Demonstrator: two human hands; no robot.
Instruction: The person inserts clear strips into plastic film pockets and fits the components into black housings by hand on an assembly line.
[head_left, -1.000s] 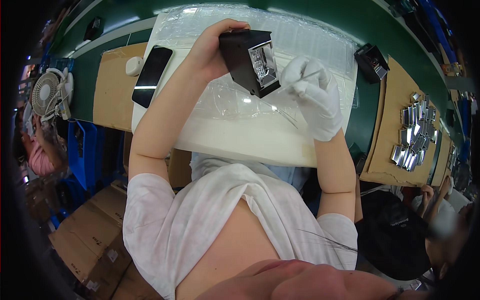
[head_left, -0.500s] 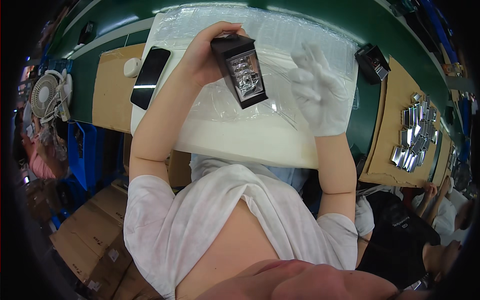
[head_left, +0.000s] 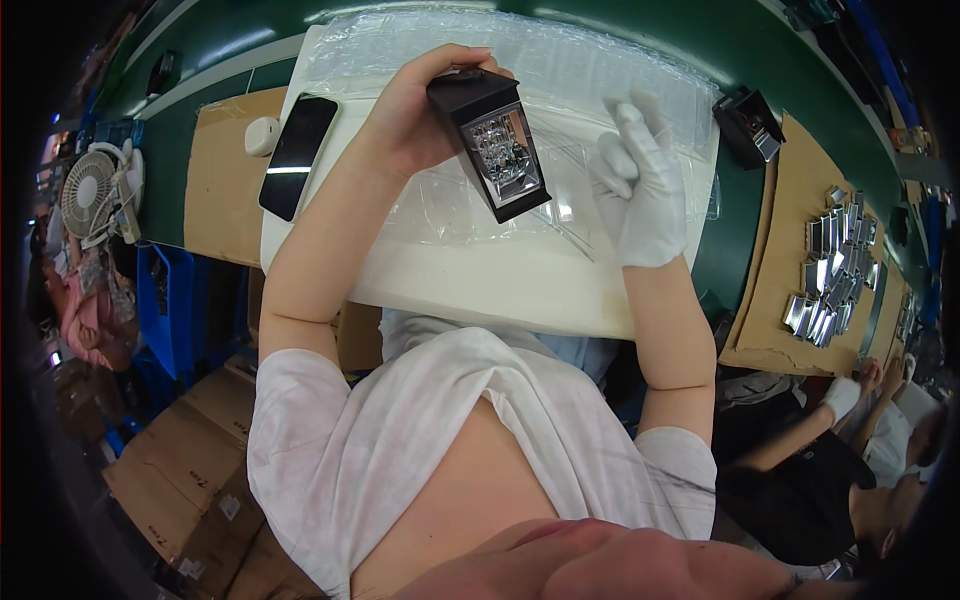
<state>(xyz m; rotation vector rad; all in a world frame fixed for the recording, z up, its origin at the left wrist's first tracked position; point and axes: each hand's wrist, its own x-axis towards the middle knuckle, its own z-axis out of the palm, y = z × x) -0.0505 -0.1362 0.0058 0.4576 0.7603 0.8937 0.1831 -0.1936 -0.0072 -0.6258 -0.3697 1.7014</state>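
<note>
My bare left hand (head_left: 415,115) is wrapped round the back and upper side of a black box-shaped housing (head_left: 475,150). The housing is tilted above the white work surface, its shiny, mirror-like framed face turned toward me. To its right hovers my right hand (head_left: 640,190) in a white glove, apart from the housing. Some of its fingers point up and others are loosely bent, with a little motion blur at the tips; nothing shows in them. Below both hands, clear plastic sheeting (head_left: 440,205) lies over the white surface (head_left: 480,285).
A phone (head_left: 300,157) and a small white case (head_left: 262,136) lie left. A second black housing (head_left: 748,127) stands right, beside cardboard (head_left: 770,290) bearing several shiny metal pieces (head_left: 838,262). A white fan (head_left: 92,190) and blue bin (head_left: 165,300) are far left. Co-workers sit lower right.
The housing in my left hand has shifted slightly right and down. My right hand has turned, its fingers bending differently. At right, a co-worker's gloved hand has reached forward toward the cardboard.
</note>
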